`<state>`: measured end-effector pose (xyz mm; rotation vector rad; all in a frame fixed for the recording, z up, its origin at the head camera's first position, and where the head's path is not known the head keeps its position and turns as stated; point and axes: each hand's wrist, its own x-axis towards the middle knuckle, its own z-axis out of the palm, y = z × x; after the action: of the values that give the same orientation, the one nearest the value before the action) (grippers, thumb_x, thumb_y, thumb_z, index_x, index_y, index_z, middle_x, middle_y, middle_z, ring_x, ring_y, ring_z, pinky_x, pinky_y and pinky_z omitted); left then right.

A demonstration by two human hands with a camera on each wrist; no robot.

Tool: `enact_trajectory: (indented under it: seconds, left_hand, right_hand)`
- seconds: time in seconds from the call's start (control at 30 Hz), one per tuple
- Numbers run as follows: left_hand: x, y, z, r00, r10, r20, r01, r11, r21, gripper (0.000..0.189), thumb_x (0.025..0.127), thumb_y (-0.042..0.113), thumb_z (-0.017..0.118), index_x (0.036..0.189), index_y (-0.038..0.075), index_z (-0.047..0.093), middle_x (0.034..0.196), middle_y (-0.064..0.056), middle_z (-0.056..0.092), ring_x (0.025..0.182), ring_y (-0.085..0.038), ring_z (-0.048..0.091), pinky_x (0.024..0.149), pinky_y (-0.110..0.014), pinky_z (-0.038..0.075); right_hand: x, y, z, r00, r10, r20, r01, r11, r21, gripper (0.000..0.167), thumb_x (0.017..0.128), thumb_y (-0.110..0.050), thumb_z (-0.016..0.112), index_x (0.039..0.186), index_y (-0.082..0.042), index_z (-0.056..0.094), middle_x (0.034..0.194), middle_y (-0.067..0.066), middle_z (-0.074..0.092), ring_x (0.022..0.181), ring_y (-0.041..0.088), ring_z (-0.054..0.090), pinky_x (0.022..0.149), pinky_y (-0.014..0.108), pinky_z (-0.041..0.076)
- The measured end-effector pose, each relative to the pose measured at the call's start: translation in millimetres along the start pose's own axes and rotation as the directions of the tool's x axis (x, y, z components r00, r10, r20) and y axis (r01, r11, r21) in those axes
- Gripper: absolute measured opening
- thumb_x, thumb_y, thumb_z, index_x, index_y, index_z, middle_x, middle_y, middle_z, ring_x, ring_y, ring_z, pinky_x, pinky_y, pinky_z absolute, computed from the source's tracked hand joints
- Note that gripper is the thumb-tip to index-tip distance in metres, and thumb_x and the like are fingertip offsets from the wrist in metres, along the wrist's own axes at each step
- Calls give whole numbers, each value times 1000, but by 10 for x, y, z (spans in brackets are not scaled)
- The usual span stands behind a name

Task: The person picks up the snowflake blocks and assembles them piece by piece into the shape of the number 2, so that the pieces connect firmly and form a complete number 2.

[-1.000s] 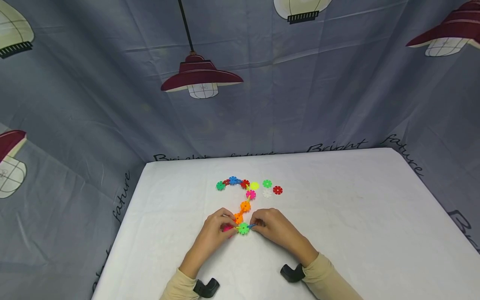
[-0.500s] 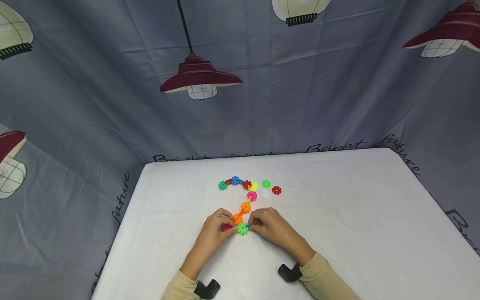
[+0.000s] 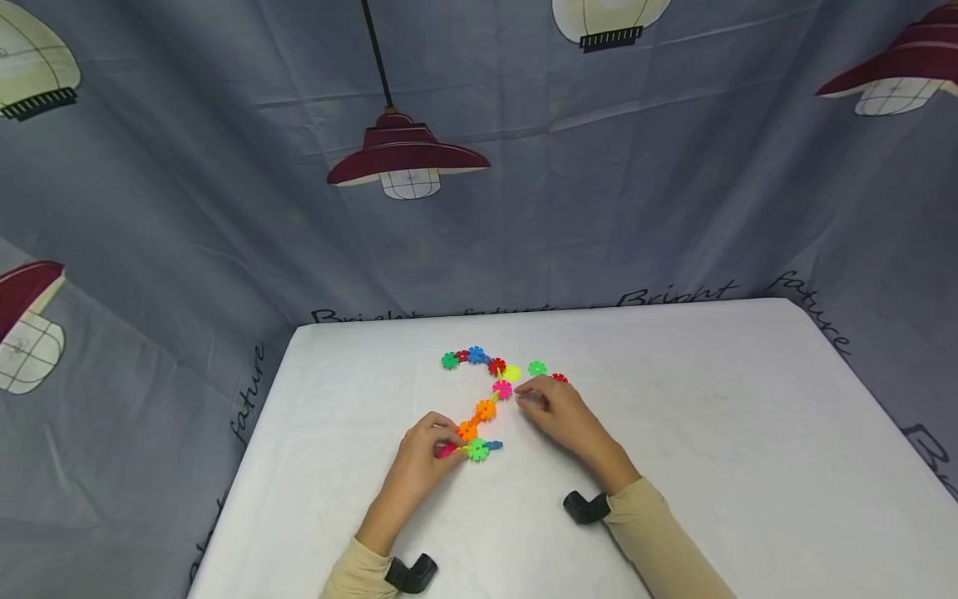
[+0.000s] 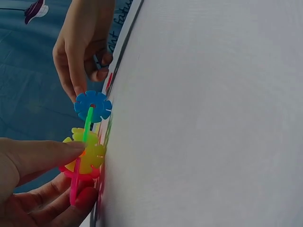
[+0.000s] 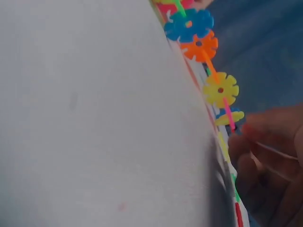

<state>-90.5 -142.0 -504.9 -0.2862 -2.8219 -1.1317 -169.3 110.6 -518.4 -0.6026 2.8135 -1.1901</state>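
Observation:
A curving chain of notched plastic discs (image 3: 486,409) in several colours lies on the white-covered table. My left hand (image 3: 419,453) pinches the near end of it by a yellow disc (image 4: 90,158) and a pink disc (image 3: 445,451). A light green disc (image 3: 477,450) and an edge-on blue disc (image 3: 494,445) stick out to the right of those fingers. My right hand (image 3: 565,416) hovers over the table right of the chain's pink disc (image 3: 502,389), its fingers loosely curled with nothing seen between them.
Loose discs lie beyond the right hand: a green disc (image 3: 536,368) and a red disc (image 3: 560,378) partly behind it. A yellow disc (image 3: 511,373) sits beside the chain. Grey cloth (image 3: 524,208) printed with lamps hangs behind the table (image 3: 711,399).
My right hand has let go of the blue disc and moved away toward the loose discs, covering the white one. The left hand keeps its grip; the chain's near end has shifted slightly left.

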Motion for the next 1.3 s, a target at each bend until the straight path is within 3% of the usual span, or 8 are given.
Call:
enact_trajectory:
  seconds: [0.3, 0.47, 0.7, 0.83, 0.93, 1.0, 1.13, 1.3]
  left_hand:
    - [7, -2, 1, 999, -2, 37, 3, 1000, -22, 11, 80, 7, 88, 84, 13, 79, 105, 0, 65, 91, -15, 66, 78, -28, 59]
    - [3, -3, -3, 999, -5, 48, 6, 1000, -20, 11, 81, 9, 88, 84, 15, 79, 106, 1, 65, 94, -15, 64, 80, -27, 55]
    - [6, -4, -5, 999, -10, 52, 11, 1000, -13, 11, 81, 10, 88, 83, 17, 79, 106, 1, 66, 97, -16, 63, 80, -27, 52]
    - [3, -11, 7, 999, -7, 51, 8, 1000, -13, 12, 81, 10, 88, 82, 17, 79, 106, 2, 66, 95, -16, 63, 79, -26, 52]
    - [1, -1, 28, 998, -3, 59, 4, 1000, -18, 12, 81, 10, 88, 82, 16, 78, 105, 2, 65, 93, -14, 63, 78, -24, 53]
    - [-1, 11, 35, 998, -1, 66, 2, 1000, -17, 11, 81, 11, 88, 82, 16, 78, 106, 1, 65, 91, -13, 63, 77, -24, 54]
    - [-11, 43, 41, 997, -7, 78, 9, 1000, -21, 11, 81, 12, 89, 84, 16, 78, 107, 2, 65, 90, -12, 62, 76, -23, 55]
    - [-21, 110, 56, 999, 0, 50, 0, 1000, -7, 17, 79, 16, 91, 88, 16, 78, 107, 4, 64, 96, -13, 61, 80, -25, 57]
  right_hand:
    - [404, 25, 103, 983, 167, -75, -177, 973, -149, 31, 96, -20, 75, 124, -8, 73, 124, 12, 69, 116, 31, 67, 100, 50, 54]
    - [529, -12, 128, 978, 198, -72, -209, 955, -212, 33, 91, -25, 81, 119, -10, 76, 111, 12, 67, 98, 28, 65, 85, 45, 56]
    - [517, -21, 89, 972, 227, -60, -234, 956, -175, 29, 87, -21, 85, 111, -7, 74, 104, 8, 67, 95, 26, 64, 88, 44, 54]
    - [405, 5, 48, 976, 207, -64, -214, 970, -118, 26, 85, -18, 86, 104, -9, 70, 92, 4, 69, 79, 19, 58, 76, 35, 49]
    - [264, 55, 2, 978, 202, -43, -200, 979, 43, 22, 87, -13, 84, 101, -8, 68, 86, 4, 69, 72, 14, 58, 68, 27, 50]
    - [160, 83, -33, 976, 217, -1, -212, 955, 209, 21, 88, -10, 81, 104, -5, 67, 85, 6, 69, 69, 12, 64, 64, 24, 55]
    - [-46, 115, -69, 956, 265, 125, -291, 820, 493, 29, 92, -8, 76, 117, 1, 65, 88, 13, 75, 69, 19, 75, 62, 30, 62]
    - [-243, 108, -44, 936, 275, 222, -353, 735, 579, 34, 93, -13, 76, 119, 6, 64, 91, 14, 79, 77, 20, 77, 66, 28, 62]
